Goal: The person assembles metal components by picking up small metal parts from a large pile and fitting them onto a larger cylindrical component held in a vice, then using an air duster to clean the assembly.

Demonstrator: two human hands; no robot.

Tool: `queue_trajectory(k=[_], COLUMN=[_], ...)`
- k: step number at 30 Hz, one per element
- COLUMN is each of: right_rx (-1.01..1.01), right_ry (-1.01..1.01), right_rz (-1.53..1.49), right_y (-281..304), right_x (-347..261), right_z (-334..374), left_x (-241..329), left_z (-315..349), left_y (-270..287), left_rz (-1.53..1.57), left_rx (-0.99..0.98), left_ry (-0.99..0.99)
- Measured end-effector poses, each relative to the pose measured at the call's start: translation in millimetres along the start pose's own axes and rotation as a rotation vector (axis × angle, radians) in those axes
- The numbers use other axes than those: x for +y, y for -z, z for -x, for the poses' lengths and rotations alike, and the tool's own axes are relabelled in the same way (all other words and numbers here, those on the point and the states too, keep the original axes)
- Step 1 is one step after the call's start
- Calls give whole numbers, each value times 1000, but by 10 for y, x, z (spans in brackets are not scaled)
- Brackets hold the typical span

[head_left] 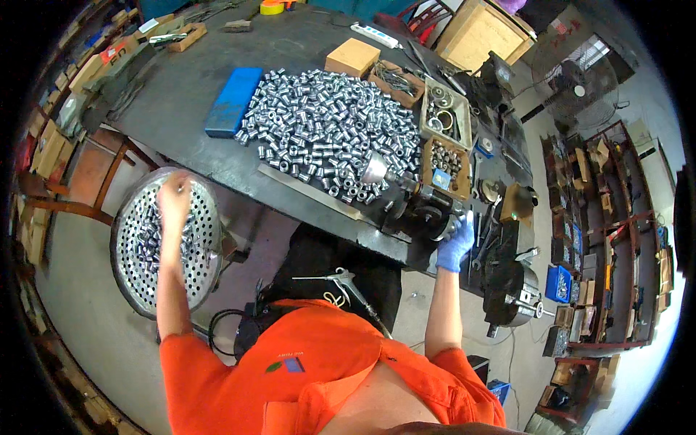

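Left hand [174,201], blurred, above the perforated round basin [165,291] containing metal sleeves [149,241]; fingers curled, grip and contents indeterminable. Centre, more sleeves heaped on the bench [217,156]. Then a pale tray [467,119] of rings and a wooden box [467,177] of small fittings [446,156]. Gloved right hand [455,243] touching a machine's wheel [439,231]; closure unclear.

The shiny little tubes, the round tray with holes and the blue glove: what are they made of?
Tubes: metal, maybe steel, smooth and polished, because they gleam with bright and dark streaks.

Round tray: probably metal too, with a silvery-grey shine between its holes.

Blue glove: thin cloth or rubber; it looks dull, so I can't tell which.
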State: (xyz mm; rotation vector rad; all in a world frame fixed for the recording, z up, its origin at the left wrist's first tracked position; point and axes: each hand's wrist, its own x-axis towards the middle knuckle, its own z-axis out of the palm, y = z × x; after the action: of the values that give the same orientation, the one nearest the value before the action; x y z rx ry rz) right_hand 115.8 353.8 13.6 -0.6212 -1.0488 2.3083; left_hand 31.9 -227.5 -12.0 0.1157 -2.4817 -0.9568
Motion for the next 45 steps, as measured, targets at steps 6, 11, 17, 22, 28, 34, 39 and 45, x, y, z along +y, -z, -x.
queue_trajectory(k=[6, 11, 17, 22, 28, 34, 39, 45], right_rx=[-345, -145, -123, -229, -248, -112, -66, -33], right_ry=[-117, -26, 11, -41, -52, -7, 34, 109], right_rz=[-220, -60, -20, -119, -83, -78, -19, 33], right_y=[129, 131, 174, 233, 250, 274, 236, 177], right_x=[22, 32, 42, 60, 34, 91, 61, 33], right_z=[-319, -80, -18, -67, -75, -97, 5, 157], left_x=[878, 925, 900, 959, 2079, 2554, 2539, 2506], left_z=[-482, -544, -473, -465, -129, 46, 31, -89], left_y=[-1079, -1141, -1054, -1007, -986, -1226, -1301, -1329], left_rz=[-67, -152, -153, 194, 1123, 1255, 1238, 1187], left_rx=[-289, -468, -413, -490, -839, -848, -912, -995], left_ry=[33, -31, -23, 58, 59, 102, 135, 50])
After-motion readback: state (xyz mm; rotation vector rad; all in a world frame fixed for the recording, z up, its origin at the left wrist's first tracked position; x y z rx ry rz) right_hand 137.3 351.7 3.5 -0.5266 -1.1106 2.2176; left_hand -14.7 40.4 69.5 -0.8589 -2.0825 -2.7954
